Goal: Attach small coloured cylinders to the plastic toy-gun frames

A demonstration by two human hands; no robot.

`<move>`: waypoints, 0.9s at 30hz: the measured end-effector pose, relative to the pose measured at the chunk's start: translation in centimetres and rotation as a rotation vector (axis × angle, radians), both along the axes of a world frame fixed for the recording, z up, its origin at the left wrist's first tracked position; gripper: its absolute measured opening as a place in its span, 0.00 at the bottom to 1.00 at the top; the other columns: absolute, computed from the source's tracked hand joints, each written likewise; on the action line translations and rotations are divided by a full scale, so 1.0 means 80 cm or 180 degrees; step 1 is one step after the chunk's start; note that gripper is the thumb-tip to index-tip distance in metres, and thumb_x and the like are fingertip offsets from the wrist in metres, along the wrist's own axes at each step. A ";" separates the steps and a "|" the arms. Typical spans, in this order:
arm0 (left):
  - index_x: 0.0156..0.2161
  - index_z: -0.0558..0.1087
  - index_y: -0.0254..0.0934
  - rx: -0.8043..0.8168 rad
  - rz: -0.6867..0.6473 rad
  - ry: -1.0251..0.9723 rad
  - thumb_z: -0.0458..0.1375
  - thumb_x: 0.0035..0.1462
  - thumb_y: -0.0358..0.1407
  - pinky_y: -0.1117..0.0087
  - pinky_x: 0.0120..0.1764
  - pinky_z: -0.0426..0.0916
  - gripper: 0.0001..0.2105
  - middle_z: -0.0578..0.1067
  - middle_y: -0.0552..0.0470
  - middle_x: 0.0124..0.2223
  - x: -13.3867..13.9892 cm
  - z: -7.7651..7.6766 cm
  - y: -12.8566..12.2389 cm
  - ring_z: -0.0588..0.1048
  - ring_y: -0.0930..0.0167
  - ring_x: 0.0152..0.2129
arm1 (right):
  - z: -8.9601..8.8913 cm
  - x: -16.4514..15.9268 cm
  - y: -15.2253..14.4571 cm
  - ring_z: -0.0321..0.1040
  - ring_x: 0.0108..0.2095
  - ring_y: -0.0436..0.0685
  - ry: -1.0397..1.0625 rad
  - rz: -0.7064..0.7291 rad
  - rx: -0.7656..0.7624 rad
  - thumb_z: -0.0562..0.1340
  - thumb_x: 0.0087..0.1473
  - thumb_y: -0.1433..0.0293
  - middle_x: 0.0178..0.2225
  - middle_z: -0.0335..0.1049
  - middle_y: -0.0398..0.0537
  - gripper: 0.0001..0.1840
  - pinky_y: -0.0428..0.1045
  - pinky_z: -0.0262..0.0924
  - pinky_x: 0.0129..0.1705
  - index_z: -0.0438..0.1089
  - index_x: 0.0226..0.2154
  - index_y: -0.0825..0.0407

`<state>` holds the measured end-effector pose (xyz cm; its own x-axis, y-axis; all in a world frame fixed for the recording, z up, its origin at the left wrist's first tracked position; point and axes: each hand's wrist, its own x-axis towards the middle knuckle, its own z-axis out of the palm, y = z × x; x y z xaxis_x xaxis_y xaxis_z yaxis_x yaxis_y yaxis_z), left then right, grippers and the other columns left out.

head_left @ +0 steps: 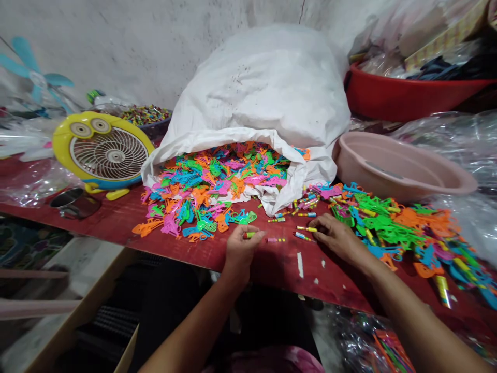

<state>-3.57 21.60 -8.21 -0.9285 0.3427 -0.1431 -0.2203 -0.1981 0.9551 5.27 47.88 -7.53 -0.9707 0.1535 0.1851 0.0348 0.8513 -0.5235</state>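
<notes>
My left hand [240,248] rests on the red table [279,264] and pinches a small green and red tube [249,235] between thumb and fingers. My right hand [337,235] lies flat on the table, fingertips touching a small yellow tube [306,228] among several loose little tubes [301,207]. A big white sack [267,88] lies open behind the hands, spilling many small coloured plastic toy pieces [217,178]. More such pieces are heaped at the right [392,223].
A yellow desk fan [103,150] stands at the left with a metal cup [72,199] before it. A pink basin [396,166] and a red tub [407,93] sit at the right, amid clear plastic bags [462,140]. A tray of small coloured bits [145,114] is behind the fan.
</notes>
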 end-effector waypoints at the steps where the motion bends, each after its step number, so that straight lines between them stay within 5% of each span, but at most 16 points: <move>1: 0.36 0.69 0.34 0.0241 -0.0089 -0.0260 0.66 0.49 0.38 0.76 0.22 0.54 0.13 0.67 0.59 0.23 0.002 0.002 -0.001 0.61 0.79 0.17 | -0.001 0.002 0.000 0.66 0.34 0.56 0.0038 -0.0020 -0.0037 0.57 0.54 0.68 0.34 0.69 0.48 0.08 0.51 0.60 0.37 0.70 0.34 0.52; 4: 0.36 0.69 0.32 0.0806 -0.0293 -0.0696 0.66 0.49 0.39 0.77 0.26 0.61 0.15 0.71 0.56 0.25 0.006 0.009 -0.002 0.68 0.78 0.20 | 0.000 0.007 -0.003 0.67 0.35 0.56 0.0068 -0.0107 -0.0206 0.57 0.57 0.65 0.35 0.70 0.48 0.10 0.51 0.61 0.37 0.71 0.37 0.51; 8: 0.38 0.66 0.33 0.1271 -0.0437 -0.1098 0.68 0.47 0.37 0.68 0.39 0.70 0.18 0.76 0.44 0.41 0.010 0.020 0.004 0.77 0.67 0.36 | 0.013 0.014 -0.013 0.69 0.38 0.59 0.0155 -0.0217 -0.0354 0.56 0.60 0.60 0.39 0.72 0.50 0.14 0.53 0.62 0.40 0.71 0.43 0.49; 10: 0.43 0.65 0.33 0.1339 -0.0486 -0.1131 0.68 0.46 0.36 0.67 0.38 0.70 0.21 0.76 0.46 0.39 0.011 0.023 0.008 0.77 0.69 0.33 | 0.023 0.018 -0.020 0.70 0.40 0.59 0.0288 -0.0311 -0.0448 0.56 0.61 0.58 0.41 0.73 0.50 0.16 0.54 0.63 0.42 0.71 0.45 0.48; 17: 0.56 0.58 0.33 0.0685 -0.0485 -0.0686 0.63 0.45 0.29 0.76 0.25 0.55 0.32 0.67 0.61 0.25 0.021 0.027 0.010 0.62 0.79 0.18 | 0.055 0.030 -0.058 0.69 0.34 0.56 0.0002 -0.0107 -0.1234 0.57 0.59 0.55 0.35 0.72 0.48 0.17 0.49 0.64 0.34 0.71 0.42 0.49; 21: 0.51 0.65 0.33 0.0483 -0.0763 -0.0459 0.62 0.49 0.32 0.76 0.27 0.56 0.23 0.67 0.59 0.26 0.024 0.032 0.001 0.63 0.78 0.21 | 0.070 0.029 -0.081 0.67 0.31 0.54 -0.0301 0.0228 -0.1635 0.59 0.59 0.56 0.31 0.71 0.47 0.16 0.46 0.62 0.31 0.71 0.35 0.51; 27: 0.57 0.66 0.31 0.0241 -0.1211 -0.0090 0.54 0.57 0.35 0.71 0.40 0.63 0.22 0.74 0.51 0.32 0.025 0.039 0.000 0.71 0.72 0.30 | 0.077 0.017 -0.102 0.68 0.35 0.55 -0.0494 0.0647 -0.1483 0.56 0.62 0.59 0.35 0.73 0.47 0.14 0.47 0.61 0.36 0.71 0.37 0.50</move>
